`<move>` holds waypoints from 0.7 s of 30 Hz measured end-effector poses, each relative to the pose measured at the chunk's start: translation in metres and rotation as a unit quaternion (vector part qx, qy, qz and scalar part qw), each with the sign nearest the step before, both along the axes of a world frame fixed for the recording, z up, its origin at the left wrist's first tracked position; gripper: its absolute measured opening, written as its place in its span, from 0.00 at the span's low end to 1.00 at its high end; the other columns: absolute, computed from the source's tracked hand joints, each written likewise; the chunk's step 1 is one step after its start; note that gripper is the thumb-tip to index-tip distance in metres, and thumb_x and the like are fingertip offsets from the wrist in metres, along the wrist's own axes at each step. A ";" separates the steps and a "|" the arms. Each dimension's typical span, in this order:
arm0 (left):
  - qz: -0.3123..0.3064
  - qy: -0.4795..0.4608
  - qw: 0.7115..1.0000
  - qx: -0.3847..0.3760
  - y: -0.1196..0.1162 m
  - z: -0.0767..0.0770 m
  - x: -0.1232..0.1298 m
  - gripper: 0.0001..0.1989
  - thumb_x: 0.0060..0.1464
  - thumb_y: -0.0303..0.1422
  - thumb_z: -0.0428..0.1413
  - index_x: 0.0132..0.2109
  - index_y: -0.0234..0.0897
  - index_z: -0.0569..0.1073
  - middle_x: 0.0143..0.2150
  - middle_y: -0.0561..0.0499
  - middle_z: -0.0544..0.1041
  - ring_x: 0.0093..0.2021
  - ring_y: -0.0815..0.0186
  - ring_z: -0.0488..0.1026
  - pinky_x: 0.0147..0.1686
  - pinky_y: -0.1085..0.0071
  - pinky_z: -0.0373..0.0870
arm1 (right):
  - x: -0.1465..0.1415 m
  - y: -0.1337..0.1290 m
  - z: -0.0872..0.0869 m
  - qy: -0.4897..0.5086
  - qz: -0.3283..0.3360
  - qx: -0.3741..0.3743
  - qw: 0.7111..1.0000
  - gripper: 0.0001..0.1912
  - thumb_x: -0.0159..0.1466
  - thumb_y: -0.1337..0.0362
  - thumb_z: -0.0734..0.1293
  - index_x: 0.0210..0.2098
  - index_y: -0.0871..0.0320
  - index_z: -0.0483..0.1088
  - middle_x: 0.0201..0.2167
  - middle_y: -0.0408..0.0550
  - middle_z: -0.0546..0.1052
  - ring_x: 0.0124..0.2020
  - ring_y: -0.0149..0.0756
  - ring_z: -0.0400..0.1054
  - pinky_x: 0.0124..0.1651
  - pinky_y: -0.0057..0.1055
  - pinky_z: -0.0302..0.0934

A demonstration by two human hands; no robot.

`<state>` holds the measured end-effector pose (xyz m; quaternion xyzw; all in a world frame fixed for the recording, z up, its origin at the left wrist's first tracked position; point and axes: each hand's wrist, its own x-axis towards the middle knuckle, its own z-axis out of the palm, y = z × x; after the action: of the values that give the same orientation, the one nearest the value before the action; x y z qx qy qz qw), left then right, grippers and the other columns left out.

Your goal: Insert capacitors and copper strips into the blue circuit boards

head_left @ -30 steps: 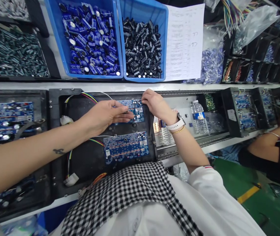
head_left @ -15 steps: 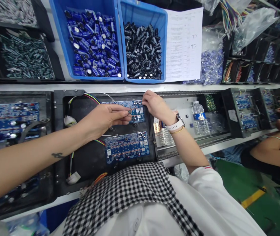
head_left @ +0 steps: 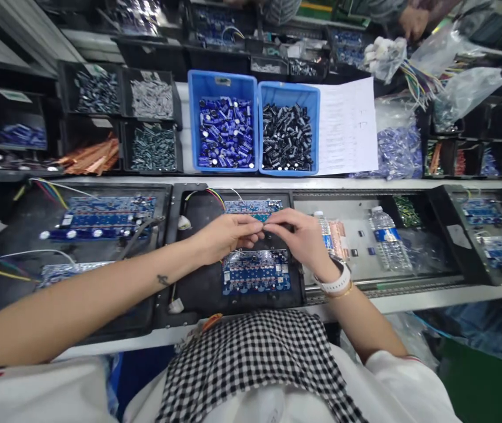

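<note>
My left hand [head_left: 233, 236] and my right hand [head_left: 297, 235] meet fingertip to fingertip over a black tray [head_left: 198, 288]. Both are closed in a pinch; whatever lies between the fingertips is too small to make out. Behind them, partly covered by my fingers, is the upper blue circuit board [head_left: 251, 207]. Nearer to me lies the lower blue circuit board [head_left: 256, 273], fully in the tray. Coloured wires [head_left: 216, 197] run from the upper board toward the tray's left side.
Blue bins hold blue capacitors [head_left: 227, 132] and black capacitors [head_left: 287, 138], beside a paper sheet [head_left: 347, 126]. Another tray [head_left: 114, 249] with boards stands left. Water bottles [head_left: 390, 241] lie right of my right hand. Small parts bins [head_left: 153, 147] are behind; a person's hand [head_left: 414, 22] shows at the far back.
My right hand has left the upper board's right end and come together with my left hand. The view has shifted, showing more bins at the back and left.
</note>
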<state>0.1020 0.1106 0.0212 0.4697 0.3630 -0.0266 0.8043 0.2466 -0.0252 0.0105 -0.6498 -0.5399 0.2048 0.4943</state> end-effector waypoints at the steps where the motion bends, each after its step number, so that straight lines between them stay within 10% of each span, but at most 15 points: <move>1: 0.007 0.011 0.998 0.069 0.011 0.005 -0.006 0.04 0.53 0.29 0.63 0.33 0.31 0.77 0.31 0.48 0.78 0.27 0.74 0.71 0.30 0.77 0.70 | -0.003 -0.008 0.000 -0.022 -0.006 -0.006 1.000 0.04 0.65 0.62 0.69 0.37 0.50 0.77 0.36 0.44 0.80 0.40 0.36 0.74 0.46 0.39 0.69; 5: 0.110 0.025 0.926 0.360 0.086 0.037 -0.026 0.09 0.63 0.29 0.51 0.35 0.31 0.73 0.33 0.57 0.79 0.37 0.78 0.72 0.37 0.87 0.68 | 0.002 -0.045 -0.013 -0.192 0.032 -0.080 0.978 0.03 0.65 0.63 0.68 0.35 0.52 0.76 0.40 0.47 0.80 0.47 0.43 0.73 0.53 0.48 0.64; 8: 0.075 0.031 0.874 0.480 0.131 0.044 -0.014 0.10 0.64 0.29 0.50 0.48 0.25 0.69 0.52 0.59 0.75 0.60 0.81 0.58 0.47 0.94 0.59 | 0.009 -0.068 -0.024 -0.275 0.054 -0.136 0.950 0.04 0.65 0.67 0.67 0.34 0.54 0.75 0.41 0.46 0.81 0.56 0.45 0.69 0.62 0.53 0.54; 13: -0.150 -0.074 0.702 0.692 0.111 -0.015 0.088 0.30 0.63 0.36 0.54 0.67 0.29 0.56 0.74 0.56 0.45 0.71 0.65 0.31 0.67 0.65 0.22 | 0.014 -0.078 -0.026 -0.302 0.060 -0.166 0.937 0.07 0.68 0.68 0.63 0.38 0.57 0.73 0.42 0.47 0.80 0.61 0.42 0.64 0.65 0.47 0.52; 17: -0.169 -0.119 0.727 0.655 0.077 -0.067 0.185 0.27 0.60 0.40 0.56 0.64 0.40 0.63 0.73 0.58 0.48 0.69 0.70 0.28 0.64 0.55 0.15 | 0.015 -0.073 -0.018 -0.351 0.102 -0.190 0.911 0.10 0.69 0.71 0.59 0.40 0.60 0.73 0.45 0.50 0.78 0.62 0.44 0.60 0.65 0.44 0.54; 21: -0.120 -0.092 0.756 0.637 0.083 -0.076 0.226 0.27 0.59 0.45 0.57 0.63 0.44 0.66 0.71 0.59 0.53 0.67 0.65 0.27 0.60 0.52 0.08 | 0.017 -0.065 -0.013 -0.403 0.139 -0.213 0.879 0.10 0.69 0.70 0.60 0.39 0.61 0.74 0.44 0.53 0.76 0.59 0.48 0.59 0.62 0.46 0.55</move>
<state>0.3277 0.1931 -0.0547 0.9132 0.1608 0.1578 0.3396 0.2640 -0.0898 -0.0025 -0.6841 -0.7205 0.1016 0.0502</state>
